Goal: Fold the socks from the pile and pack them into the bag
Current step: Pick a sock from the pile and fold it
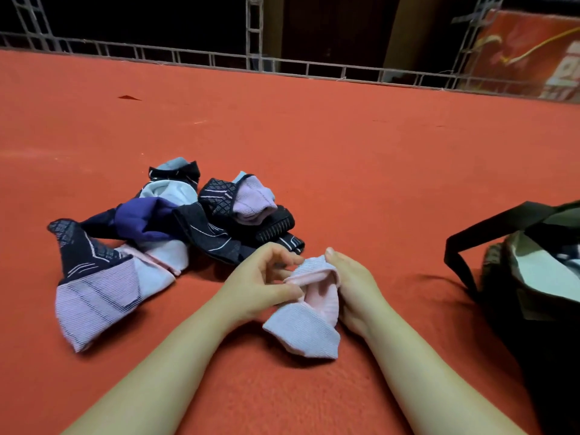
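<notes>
Beside pile [175, 227], hands [301, 287] round sock [309, 321]

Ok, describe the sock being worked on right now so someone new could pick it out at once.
On the red surface, look right of the sock pile and left of the black bag. The pale pink sock lies there between the left hand and right hand, both gripping its cuff. Unlike the pile's socks, it shows no dark patterned part.
</notes>
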`<state>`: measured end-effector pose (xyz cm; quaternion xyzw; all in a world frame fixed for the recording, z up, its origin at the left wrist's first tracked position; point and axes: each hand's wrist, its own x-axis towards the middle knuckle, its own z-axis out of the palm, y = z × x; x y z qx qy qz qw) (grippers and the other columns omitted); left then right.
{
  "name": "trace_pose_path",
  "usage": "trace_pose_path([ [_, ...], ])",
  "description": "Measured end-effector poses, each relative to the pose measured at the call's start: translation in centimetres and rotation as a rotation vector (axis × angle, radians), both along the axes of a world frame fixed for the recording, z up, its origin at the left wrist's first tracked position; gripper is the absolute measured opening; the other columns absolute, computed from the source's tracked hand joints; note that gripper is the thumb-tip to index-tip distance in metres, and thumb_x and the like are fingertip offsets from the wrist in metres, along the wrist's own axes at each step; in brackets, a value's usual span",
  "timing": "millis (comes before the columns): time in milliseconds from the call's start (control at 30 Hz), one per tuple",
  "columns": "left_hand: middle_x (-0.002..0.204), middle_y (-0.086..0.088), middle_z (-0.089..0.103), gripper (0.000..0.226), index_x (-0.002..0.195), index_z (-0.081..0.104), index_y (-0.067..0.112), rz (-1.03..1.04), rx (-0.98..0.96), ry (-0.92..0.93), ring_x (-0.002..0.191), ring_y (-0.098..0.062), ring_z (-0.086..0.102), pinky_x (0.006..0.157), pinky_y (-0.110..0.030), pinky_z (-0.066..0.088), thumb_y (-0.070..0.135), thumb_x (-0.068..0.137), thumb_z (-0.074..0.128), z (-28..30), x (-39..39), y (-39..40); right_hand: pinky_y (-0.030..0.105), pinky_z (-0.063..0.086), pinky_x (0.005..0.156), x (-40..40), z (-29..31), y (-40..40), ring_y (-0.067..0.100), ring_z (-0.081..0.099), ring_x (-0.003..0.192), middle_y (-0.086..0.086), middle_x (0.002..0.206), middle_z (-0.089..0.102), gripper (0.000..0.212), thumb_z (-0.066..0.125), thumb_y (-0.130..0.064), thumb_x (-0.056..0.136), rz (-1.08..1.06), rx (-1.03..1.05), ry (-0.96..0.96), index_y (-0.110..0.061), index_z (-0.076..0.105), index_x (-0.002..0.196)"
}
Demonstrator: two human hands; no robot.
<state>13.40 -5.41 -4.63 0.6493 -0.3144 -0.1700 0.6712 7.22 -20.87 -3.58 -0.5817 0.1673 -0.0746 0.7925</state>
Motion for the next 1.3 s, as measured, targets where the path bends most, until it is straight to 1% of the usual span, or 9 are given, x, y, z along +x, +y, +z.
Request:
trace_pose_path([
  [167, 0.099, 0.018, 0.062, 0.017, 0.066, 0.056, 0.029, -0.116, 0.105, -0.147, 0.078, -0.002, 0.059, 0.069, -0.020, 0.046, 0.029, 0.058, 0.071, -0.9, 0.2, 0.3, 0.037, 0.045, 0.066, 0.5, -0.4, 1.2, 0.013, 0.055, 0.053, -0.001, 0.054, 0.057, 0.035, 0.050, -0.025, 0.097, -0.025, -0.008, 0.011, -0.016, 0.053, 0.063],
  [267, 0.089, 0.009, 0.060, 0.024, 0.066, 0.054, 0.020, -0.065, 0.057, -0.119, 0.066, -0.002, 0.055, 0.061, -0.016, 0.044, 0.026, 0.063, 0.077, -0.8, 0.0, -0.2, 0.035, 0.050, 0.069, 0.5, -0.6, 0.9, 0.014, 0.061, 0.065, 0.001, 0.076, 0.063, 0.026, 0.050, -0.040, 0.095, -0.101, -0.094, 0.027, -0.021, 0.061, 0.083],
  [433, 0.061, 0.010, 0.048, 0.029, 0.068, 0.053, 0.015, 0.478, 0.080, -0.120, 0.058, -0.004, 0.042, 0.058, -0.020, 0.037, 0.038, 0.080, 0.067, -0.1, 1.1, -0.1, 0.030, 0.050, 0.059, -0.5, -0.1, 0.4, 0.024, 0.063, 0.069, 0.014, 0.096, 0.065, 0.052, 0.053, -0.058, 0.086, 0.109, -0.165, 0.086, -0.009, 0.055, 0.103],
  [733, 0.073, 0.005, 0.061, 0.021, 0.073, 0.062, 0.015, 0.453, 0.163, -0.288, 0.069, -0.002, 0.052, 0.067, -0.017, 0.040, 0.031, 0.086, 0.065, 0.5, 0.2, 0.4, 0.026, 0.028, 0.053, -1.2, -0.2, 1.1, 0.015, 0.036, 0.059, 0.010, 0.074, 0.047, 0.027, 0.072, -0.023, 0.075, 0.253, -0.021, 0.091, -0.005, 0.067, 0.094],
  [867, 0.079, 0.002, 0.063, 0.020, 0.070, 0.065, 0.024, 0.456, 0.219, -0.338, 0.076, -0.003, 0.056, 0.069, -0.013, 0.040, 0.015, 0.088, 0.062, 0.6, -0.4, 0.3, 0.021, 0.036, 0.048, -1.5, 0.0, 1.7, 0.009, 0.048, 0.051, 0.003, 0.065, 0.059, 0.023, 0.076, -0.017, 0.075, 0.249, -0.099, 0.072, -0.007, 0.062, 0.090],
  [1100, 0.051, 0.014, 0.056, 0.016, 0.073, 0.064, 0.022, 0.525, -0.368, 0.203, 0.048, 0.002, 0.049, 0.049, -0.014, 0.042, 0.020, 0.089, 0.058, 2.4, 1.7, 2.1, 0.021, 0.052, 0.056, -1.0, 0.6, 0.3, 0.013, 0.063, 0.059, 0.010, 0.073, 0.068, 0.020, 0.064, -0.010, 0.070, 0.307, 0.039, -0.001, 0.001, 0.067, 0.086],
  [1133, 0.051, 0.014, 0.051, 0.014, 0.073, 0.065, 0.023, 0.512, -0.456, 0.282, 0.045, 0.001, 0.045, 0.046, -0.016, 0.041, 0.035, 0.081, 0.067, 2.4, 2.1, 2.5, 0.021, 0.051, 0.056, -0.9, 0.6, 0.1, 0.013, 0.062, 0.059, 0.010, 0.072, 0.068, 0.018, 0.065, -0.010, 0.068, 0.312, 0.024, 0.008, 0.000, 0.068, 0.083],
  [1200, 0.056, 0.012, 0.048, 0.054, 0.080, 0.064, 0.025, 0.474, -0.579, 0.404, 0.045, 0.000, 0.044, 0.046, -0.016, 0.042, 0.061, 0.045, 0.082, 2.4, 2.7, 3.2, 0.021, 0.050, 0.055, -0.9, 0.7, -0.3, 0.013, 0.061, 0.059, 0.008, 0.071, 0.068, 0.010, 0.072, -0.006, 0.067, 0.317, -0.009, 0.008, -0.004, 0.069, 0.076],
  [1300, 0.046, 0.013, 0.035, 0.066, 0.076, 0.062, 0.023, 0.240, -0.753, 0.532, 0.033, 0.002, 0.029, 0.032, -0.012, 0.029, 0.062, 0.029, 0.087, 2.5, 3.2, 4.1, 0.018, 0.043, 0.049, -1.0, 0.7, -0.8, 0.009, 0.054, 0.052, 0.001, 0.062, 0.062, 0.005, 0.061, -0.012, 0.071, 0.319, -0.029, -0.054, -0.008, 0.063, 0.073],
])
